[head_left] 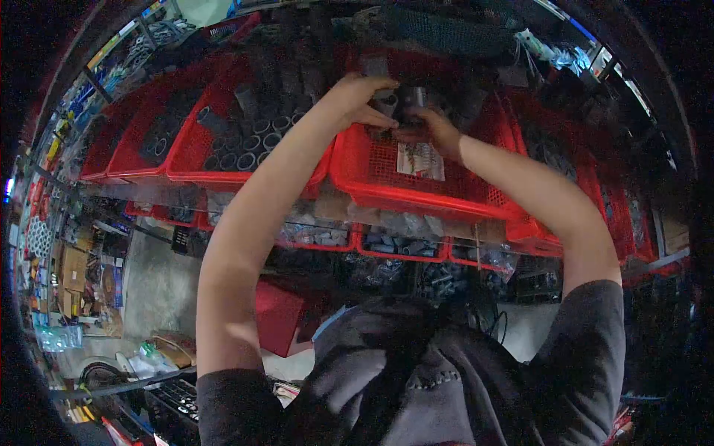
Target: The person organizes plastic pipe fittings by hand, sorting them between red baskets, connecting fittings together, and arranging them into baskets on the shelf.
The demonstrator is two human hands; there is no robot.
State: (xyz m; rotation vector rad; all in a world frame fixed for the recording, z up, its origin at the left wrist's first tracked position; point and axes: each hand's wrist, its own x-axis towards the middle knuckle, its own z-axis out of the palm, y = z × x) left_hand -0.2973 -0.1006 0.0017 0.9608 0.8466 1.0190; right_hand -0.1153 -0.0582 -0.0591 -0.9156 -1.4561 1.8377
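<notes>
Both my hands reach over a red basket (424, 192) in the upper middle. My left hand (364, 100) curves its thumb and fingers around a grey ring-shaped pipe fitting (385, 97). Just to the right, my right hand (431, 128) has its fingers bent around a dark grey pipe fitting (418, 98); the far side of it is in shadow. Below the hands, a paper label (421, 160) lies against the basket's mesh.
Another red basket (216, 176) with many round grey pipe pieces (249, 149) sits to the left. More red baskets stand at the right (535, 230). On a lower shelf are trays of fittings (394, 245). A red box (279, 316) is near my body.
</notes>
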